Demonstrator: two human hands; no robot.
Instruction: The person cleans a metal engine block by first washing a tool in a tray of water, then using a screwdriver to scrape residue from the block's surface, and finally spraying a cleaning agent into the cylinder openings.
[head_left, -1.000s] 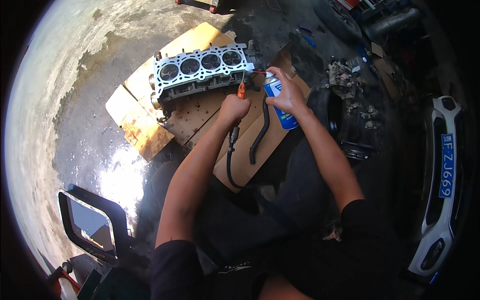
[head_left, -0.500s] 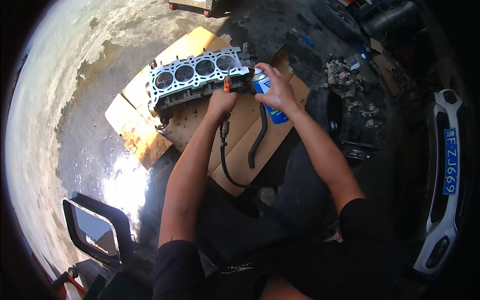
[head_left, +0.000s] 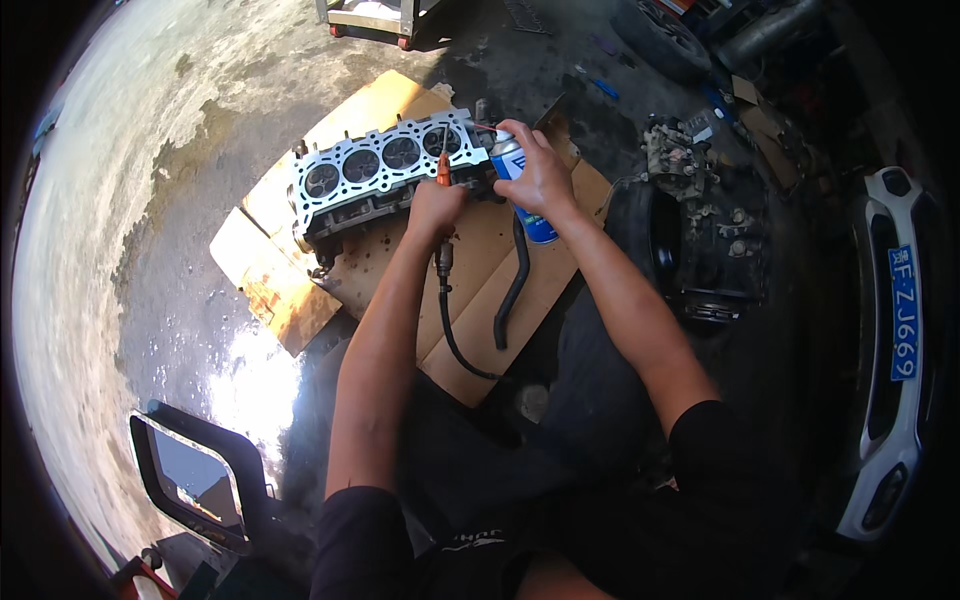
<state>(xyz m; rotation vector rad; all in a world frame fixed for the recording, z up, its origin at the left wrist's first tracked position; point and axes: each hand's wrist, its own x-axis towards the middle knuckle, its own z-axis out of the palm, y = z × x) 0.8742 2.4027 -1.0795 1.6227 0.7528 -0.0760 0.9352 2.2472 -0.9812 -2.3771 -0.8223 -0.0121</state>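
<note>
An engine cylinder head (head_left: pixel 372 182) lies with its flat silver face up, showing a row of round combustion chambers with valves. My left hand (head_left: pixel 437 210) is closed around an orange air blow gun (head_left: pixel 443 170), its thin nozzle reaching over the rightmost chamber. A black air hose (head_left: pixel 447 325) trails from the gun's lower end toward me. In my right hand (head_left: pixel 545 178) is a blue and white spray can (head_left: pixel 540 230), gripped with a finger at its top. The can's red straw points left at the head's right end.
Flattened cardboard (head_left: pixel 465 350) lies under the head, with a bent black rubber hose (head_left: pixel 514 285) on it. Dirty engine parts (head_left: pixel 680 160) and a wheel (head_left: pixel 665 40) lie to the right. A white bumper (head_left: pixel 880 420) is far right, a framed glass panel (head_left: pixel 190 475) lower left, a wheeled cart (head_left: pixel 372 18) beyond.
The view has shifted slightly. My right hand and the spray can sit a little higher against the cylinder head's right end. Both hands keep their holds.
</note>
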